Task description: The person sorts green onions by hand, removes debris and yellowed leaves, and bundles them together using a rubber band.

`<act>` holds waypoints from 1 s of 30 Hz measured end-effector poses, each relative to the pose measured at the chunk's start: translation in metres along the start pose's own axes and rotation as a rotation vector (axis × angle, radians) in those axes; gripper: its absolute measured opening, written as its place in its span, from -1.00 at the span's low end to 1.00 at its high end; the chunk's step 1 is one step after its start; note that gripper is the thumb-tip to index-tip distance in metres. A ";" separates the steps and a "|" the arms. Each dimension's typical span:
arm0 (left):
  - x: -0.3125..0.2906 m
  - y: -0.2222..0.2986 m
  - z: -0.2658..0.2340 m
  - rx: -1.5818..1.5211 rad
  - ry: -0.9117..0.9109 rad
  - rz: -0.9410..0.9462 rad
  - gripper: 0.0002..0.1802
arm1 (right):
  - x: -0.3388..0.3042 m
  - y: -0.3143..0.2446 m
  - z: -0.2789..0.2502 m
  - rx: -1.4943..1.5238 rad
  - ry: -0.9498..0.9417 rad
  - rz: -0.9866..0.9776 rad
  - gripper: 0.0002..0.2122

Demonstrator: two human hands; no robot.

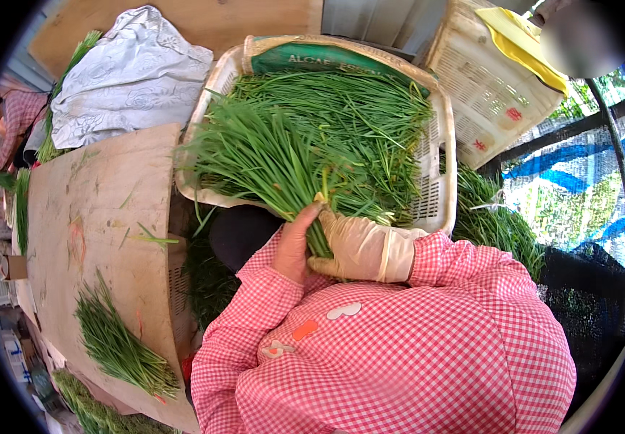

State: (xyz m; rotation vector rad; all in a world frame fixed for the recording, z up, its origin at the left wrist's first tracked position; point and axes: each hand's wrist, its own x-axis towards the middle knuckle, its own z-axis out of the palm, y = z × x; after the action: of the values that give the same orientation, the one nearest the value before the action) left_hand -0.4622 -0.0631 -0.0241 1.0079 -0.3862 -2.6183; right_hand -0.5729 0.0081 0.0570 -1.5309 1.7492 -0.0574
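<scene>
A bunch of green chives (272, 155) fans out up and to the left over the white plastic crate. My bare left hand (296, 244) is closed round its lower stems from the left, thumb on top. From the right, my right hand (359, 244), in a pale glove, presses against the same stems. Some yellowed leaves (322, 189) stick out just above my fingers. More loose chives (370, 108) fill the crate (439, 184) in front of me, lying in a thick layer.
Left of me stands a board-topped table (110, 202) with a bundle of chives (120, 340) and scattered blades. A white patterned cloth (131, 79) covers something at its far end. More greens (497, 217) lie right of the crate. Another person (23, 119) is at the far left.
</scene>
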 end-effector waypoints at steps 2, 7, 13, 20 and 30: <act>0.005 -0.003 -0.012 -0.096 -0.059 -0.009 -0.68 | -0.010 0.008 -0.003 0.070 0.043 -0.143 -0.14; -0.004 0.002 -0.010 -0.122 -0.118 -0.002 -0.65 | -0.001 0.082 -0.017 0.952 0.151 -0.271 -0.69; -0.005 0.006 -0.026 -0.224 -0.345 0.082 -0.55 | 0.048 0.134 0.022 0.690 0.442 -0.032 -0.60; -0.009 0.009 -0.036 -0.285 -0.442 0.106 -0.55 | 0.079 0.106 0.063 0.297 0.128 -0.045 -0.23; -0.010 0.016 -0.049 -0.402 -0.610 0.147 -0.43 | 0.095 0.207 0.081 0.228 -0.001 0.352 -0.46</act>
State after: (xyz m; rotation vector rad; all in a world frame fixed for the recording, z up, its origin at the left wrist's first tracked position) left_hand -0.4183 -0.0805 -0.0476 0.0425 -0.0475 -2.6604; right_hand -0.6915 0.0194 -0.1534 -1.0470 1.9147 -0.0753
